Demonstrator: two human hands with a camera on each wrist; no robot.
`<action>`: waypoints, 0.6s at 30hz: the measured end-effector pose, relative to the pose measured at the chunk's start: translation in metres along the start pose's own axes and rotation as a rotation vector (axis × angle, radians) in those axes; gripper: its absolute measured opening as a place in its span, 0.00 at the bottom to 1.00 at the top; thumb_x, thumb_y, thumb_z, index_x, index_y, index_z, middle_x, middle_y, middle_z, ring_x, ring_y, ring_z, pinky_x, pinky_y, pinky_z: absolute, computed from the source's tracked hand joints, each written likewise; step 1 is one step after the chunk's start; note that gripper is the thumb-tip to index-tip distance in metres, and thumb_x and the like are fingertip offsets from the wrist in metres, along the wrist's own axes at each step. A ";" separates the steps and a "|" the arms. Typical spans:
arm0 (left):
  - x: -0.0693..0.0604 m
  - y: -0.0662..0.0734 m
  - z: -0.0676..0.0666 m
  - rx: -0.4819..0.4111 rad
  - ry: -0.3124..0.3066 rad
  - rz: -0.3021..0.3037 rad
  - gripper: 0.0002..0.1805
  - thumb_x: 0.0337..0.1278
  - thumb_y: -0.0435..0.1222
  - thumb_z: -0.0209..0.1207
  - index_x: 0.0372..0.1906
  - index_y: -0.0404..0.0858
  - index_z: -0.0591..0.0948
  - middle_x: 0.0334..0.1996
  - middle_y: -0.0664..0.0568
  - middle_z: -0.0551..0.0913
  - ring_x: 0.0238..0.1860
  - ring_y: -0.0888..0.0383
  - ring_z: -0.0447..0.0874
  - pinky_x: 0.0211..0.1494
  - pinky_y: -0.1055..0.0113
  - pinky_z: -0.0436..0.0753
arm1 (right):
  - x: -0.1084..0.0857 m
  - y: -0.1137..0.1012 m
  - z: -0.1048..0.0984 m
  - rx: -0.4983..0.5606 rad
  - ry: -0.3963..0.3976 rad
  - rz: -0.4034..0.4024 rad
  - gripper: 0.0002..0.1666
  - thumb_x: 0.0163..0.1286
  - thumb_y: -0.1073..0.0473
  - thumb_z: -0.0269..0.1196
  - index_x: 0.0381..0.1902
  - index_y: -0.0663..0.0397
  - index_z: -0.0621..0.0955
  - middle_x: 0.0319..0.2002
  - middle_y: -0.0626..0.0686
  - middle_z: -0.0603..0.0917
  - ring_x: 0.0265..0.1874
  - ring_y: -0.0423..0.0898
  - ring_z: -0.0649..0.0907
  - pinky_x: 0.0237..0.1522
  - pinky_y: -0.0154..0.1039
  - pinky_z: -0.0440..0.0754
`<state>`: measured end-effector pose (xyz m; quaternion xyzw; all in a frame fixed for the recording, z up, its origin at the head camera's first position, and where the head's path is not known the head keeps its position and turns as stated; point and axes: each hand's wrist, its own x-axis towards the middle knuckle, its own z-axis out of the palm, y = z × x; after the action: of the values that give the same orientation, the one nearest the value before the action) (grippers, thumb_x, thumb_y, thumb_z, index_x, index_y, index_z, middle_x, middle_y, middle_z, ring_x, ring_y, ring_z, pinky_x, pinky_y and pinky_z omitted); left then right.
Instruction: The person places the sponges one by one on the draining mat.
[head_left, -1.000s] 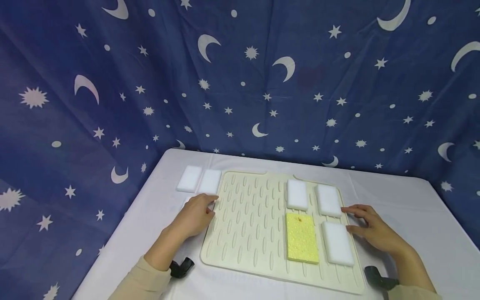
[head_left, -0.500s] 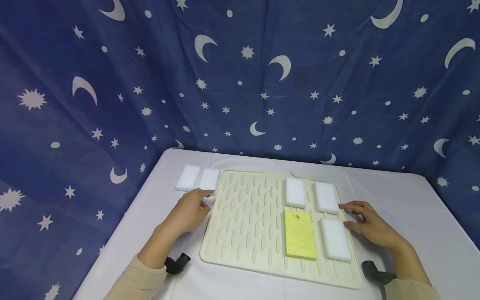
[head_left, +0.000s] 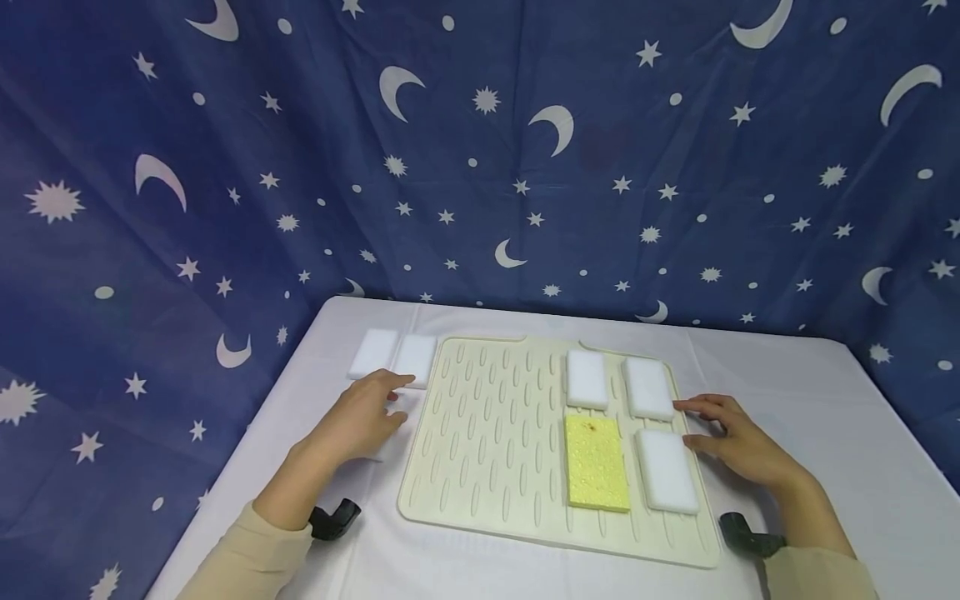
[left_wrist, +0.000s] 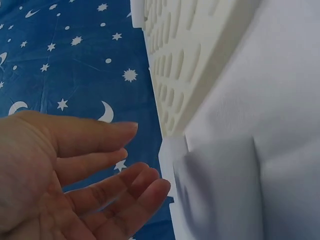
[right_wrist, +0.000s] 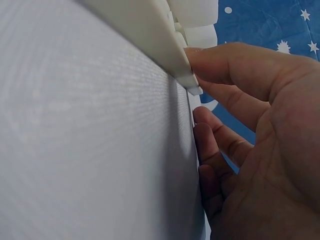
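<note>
A cream ribbed mat (head_left: 487,433) lies on the table, bearing a yellow sponge (head_left: 597,463) and three white sponges, at the back (head_left: 587,380), back right (head_left: 649,388) and front right (head_left: 667,472). Two more white sponges, an outer one (head_left: 373,353) and an inner one (head_left: 415,358), lie left of the mat. My left hand (head_left: 362,419) hovers off the mat's left edge with relaxed fingers, its fingertips by the inner sponge; the left wrist view shows it holding nothing. At the mat's right edge, my right hand (head_left: 742,442) touches the rim with thumb and fingers extended, as the right wrist view (right_wrist: 250,110) shows.
A white cloth (head_left: 795,375) covers the table. Behind it and to the left hangs a blue curtain (head_left: 450,125) with moons and stars. Black wrist straps show below the left hand (head_left: 335,519) and the right hand (head_left: 750,537).
My left hand has moved left and back from the mat's edge towards the loose white sponges, its thumb and fingers spreading apart. The right hand stays at the mat's right edge.
</note>
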<state>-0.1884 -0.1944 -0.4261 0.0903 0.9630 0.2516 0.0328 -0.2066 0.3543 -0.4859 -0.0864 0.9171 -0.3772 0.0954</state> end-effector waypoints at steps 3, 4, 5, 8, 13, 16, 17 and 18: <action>-0.002 -0.003 -0.004 0.026 0.000 0.020 0.31 0.61 0.34 0.68 0.70 0.39 0.78 0.60 0.44 0.83 0.57 0.48 0.83 0.60 0.46 0.80 | 0.000 0.000 -0.001 -0.010 -0.002 0.004 0.35 0.69 0.53 0.69 0.72 0.53 0.75 0.73 0.66 0.60 0.70 0.71 0.65 0.62 0.78 0.62; -0.003 -0.004 -0.006 0.036 0.000 0.031 0.31 0.60 0.35 0.68 0.70 0.38 0.78 0.60 0.44 0.82 0.57 0.47 0.82 0.62 0.45 0.79 | 0.000 0.000 -0.001 -0.014 -0.002 0.006 0.35 0.69 0.52 0.69 0.72 0.53 0.75 0.73 0.66 0.60 0.70 0.70 0.65 0.63 0.78 0.63; -0.004 -0.005 -0.007 0.045 -0.002 0.037 0.31 0.60 0.35 0.69 0.70 0.38 0.78 0.61 0.44 0.82 0.59 0.46 0.82 0.63 0.44 0.78 | 0.001 0.000 -0.001 -0.016 -0.003 0.009 0.35 0.69 0.52 0.69 0.72 0.53 0.75 0.73 0.66 0.60 0.70 0.70 0.65 0.63 0.78 0.62; -0.006 -0.008 -0.009 0.065 -0.009 0.051 0.32 0.59 0.36 0.70 0.69 0.38 0.78 0.64 0.43 0.81 0.64 0.42 0.79 0.67 0.42 0.76 | 0.001 0.000 0.000 -0.018 -0.006 0.018 0.36 0.70 0.51 0.69 0.72 0.53 0.75 0.73 0.66 0.60 0.70 0.70 0.65 0.63 0.78 0.62; -0.007 -0.014 -0.011 0.081 -0.022 0.058 0.33 0.58 0.37 0.70 0.69 0.37 0.78 0.66 0.42 0.80 0.68 0.39 0.76 0.70 0.41 0.74 | 0.001 0.001 0.000 -0.014 -0.004 0.016 0.35 0.69 0.52 0.69 0.72 0.53 0.75 0.73 0.66 0.60 0.70 0.70 0.65 0.63 0.78 0.62; -0.006 -0.017 -0.012 0.091 -0.029 0.055 0.33 0.57 0.37 0.70 0.70 0.36 0.78 0.67 0.41 0.79 0.69 0.39 0.75 0.70 0.40 0.73 | 0.001 0.002 0.000 -0.004 -0.001 0.007 0.35 0.70 0.52 0.69 0.72 0.54 0.75 0.72 0.66 0.60 0.70 0.70 0.65 0.63 0.77 0.63; -0.006 -0.018 -0.012 0.094 -0.033 0.055 0.34 0.57 0.37 0.70 0.70 0.36 0.78 0.67 0.41 0.79 0.69 0.39 0.75 0.70 0.40 0.73 | 0.001 0.002 0.000 0.000 -0.001 0.005 0.35 0.70 0.52 0.69 0.71 0.54 0.75 0.72 0.66 0.60 0.70 0.70 0.65 0.63 0.77 0.63; -0.006 -0.019 -0.013 0.096 -0.037 0.054 0.34 0.57 0.37 0.71 0.70 0.36 0.77 0.67 0.41 0.78 0.70 0.38 0.75 0.70 0.40 0.73 | 0.000 0.002 0.000 0.005 0.000 0.002 0.34 0.70 0.53 0.69 0.71 0.54 0.76 0.72 0.66 0.60 0.70 0.70 0.65 0.63 0.77 0.63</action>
<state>-0.1869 -0.2177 -0.4242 0.1223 0.9705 0.2042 0.0392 -0.2070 0.3553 -0.4874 -0.0853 0.9162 -0.3795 0.0961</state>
